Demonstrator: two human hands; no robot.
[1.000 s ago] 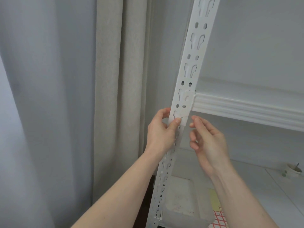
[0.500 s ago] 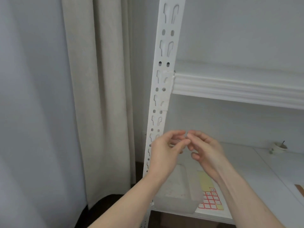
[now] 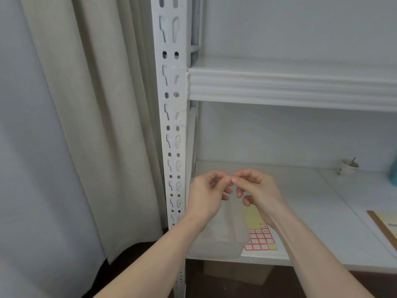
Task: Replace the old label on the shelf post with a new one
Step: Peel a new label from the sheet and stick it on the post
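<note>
Two hands meet right of the shelf post (image 3: 173,117), below its pale label patch (image 3: 179,108). Left hand (image 3: 206,195) and right hand (image 3: 256,190): fingers curled, tips pinched together, likely on a peeled scrap, too small to confirm. Label sheet (image 3: 261,238), lower right, waits within reach.

A beige curtain (image 3: 103,117) hangs at the left beside a pale grey one (image 3: 32,147). On the lower shelf board (image 3: 311,211) sit a clear plastic box (image 3: 217,239), a small cup (image 3: 349,166) at the back, and a wooden-edged board (image 3: 384,226) at the right.
</note>
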